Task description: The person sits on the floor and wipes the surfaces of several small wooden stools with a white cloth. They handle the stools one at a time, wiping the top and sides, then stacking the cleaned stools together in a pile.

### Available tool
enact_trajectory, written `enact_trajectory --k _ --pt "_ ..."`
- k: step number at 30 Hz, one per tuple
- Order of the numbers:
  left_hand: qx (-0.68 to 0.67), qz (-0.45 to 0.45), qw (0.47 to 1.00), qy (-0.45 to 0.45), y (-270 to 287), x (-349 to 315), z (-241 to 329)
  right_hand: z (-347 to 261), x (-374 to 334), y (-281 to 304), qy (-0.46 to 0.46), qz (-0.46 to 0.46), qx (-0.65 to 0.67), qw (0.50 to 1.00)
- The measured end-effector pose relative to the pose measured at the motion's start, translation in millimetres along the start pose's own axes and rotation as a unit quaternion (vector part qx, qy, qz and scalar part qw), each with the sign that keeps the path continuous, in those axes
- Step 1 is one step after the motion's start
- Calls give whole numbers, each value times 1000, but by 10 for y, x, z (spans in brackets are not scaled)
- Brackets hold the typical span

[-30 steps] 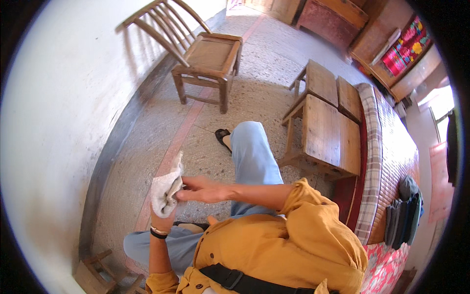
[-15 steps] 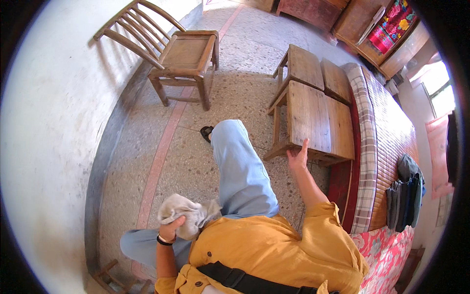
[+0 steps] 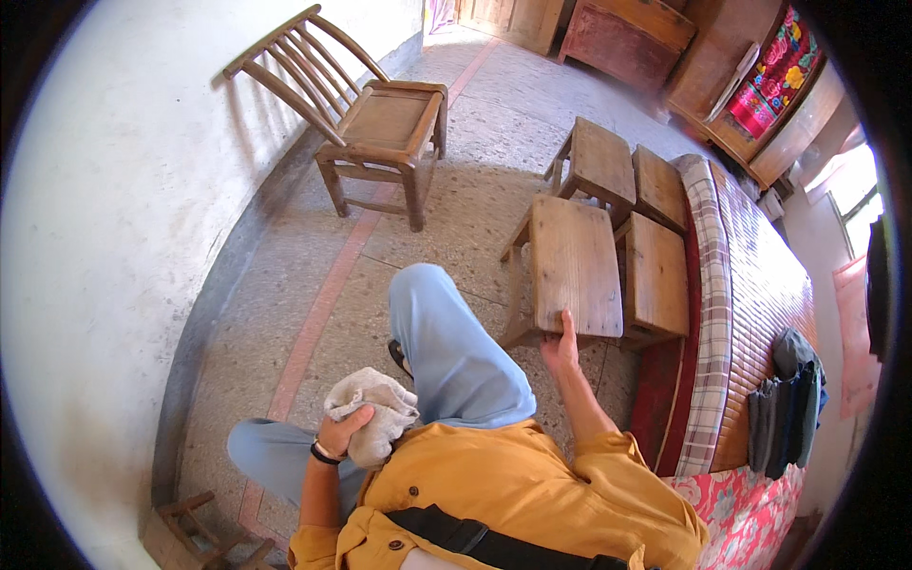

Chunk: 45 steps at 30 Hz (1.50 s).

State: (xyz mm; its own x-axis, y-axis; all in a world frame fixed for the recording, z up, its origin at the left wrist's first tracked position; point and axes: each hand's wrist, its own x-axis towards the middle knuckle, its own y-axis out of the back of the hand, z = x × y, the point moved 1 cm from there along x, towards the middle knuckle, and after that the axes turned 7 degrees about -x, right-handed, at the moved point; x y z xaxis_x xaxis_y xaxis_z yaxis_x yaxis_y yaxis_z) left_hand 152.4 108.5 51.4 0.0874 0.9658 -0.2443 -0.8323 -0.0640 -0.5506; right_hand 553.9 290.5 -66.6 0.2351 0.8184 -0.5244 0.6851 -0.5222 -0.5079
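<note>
A crumpled off-white cloth point(image 3: 372, 418) is bunched in my left hand point(image 3: 346, 430), above my bent knee. My right hand point(image 3: 560, 350) grips the near edge of a wooden stool point(image 3: 575, 261), thumb on top and the fingers hidden underneath. This stool stands slightly apart from another wooden stool point(image 3: 657, 275) on its right, beside the bed. Two further stools stand behind: one at the far left point(image 3: 602, 161) and one at the far right point(image 3: 660, 190) against the bed.
A wooden chair point(image 3: 389, 119) stands by the white wall point(image 3: 123, 209). To the right is a bed with a woven mat point(image 3: 750, 256) and folded dark clothes point(image 3: 787, 408). Wooden cabinets point(image 3: 622, 38) line the back. A small wooden frame point(image 3: 195, 532) lies at lower left.
The stool in my right hand has moved left, and a gap has opened between it and the stool beside the bed. My left hand still holds the cloth, now bunched more tightly.
</note>
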Motion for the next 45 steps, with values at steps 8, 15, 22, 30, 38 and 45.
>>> enact_trajectory --k 8,15,22,30,38,45 --pt "-30 -29 999 27 -109 232 184 -5 -294 -153 -61 -186 -166 966" --pt "-28 21 999 -22 107 98 173 60 -96 -1036 -80 -295 -273 912" --pt "-98 79 990 -58 207 -95 268 271 -247 -1773 -72 -339 -271 898" --pt "-342 32 939 -7 137 593 490 357 -468 -1814 -137 -304 -238 912" --pt "-383 98 918 41 31 1587 403 458 -213 -1558 -169 -323 -253 896" --pt "-388 110 914 -35 -35 1344 579 806 -98 -2062 -204 -402 -253 856"
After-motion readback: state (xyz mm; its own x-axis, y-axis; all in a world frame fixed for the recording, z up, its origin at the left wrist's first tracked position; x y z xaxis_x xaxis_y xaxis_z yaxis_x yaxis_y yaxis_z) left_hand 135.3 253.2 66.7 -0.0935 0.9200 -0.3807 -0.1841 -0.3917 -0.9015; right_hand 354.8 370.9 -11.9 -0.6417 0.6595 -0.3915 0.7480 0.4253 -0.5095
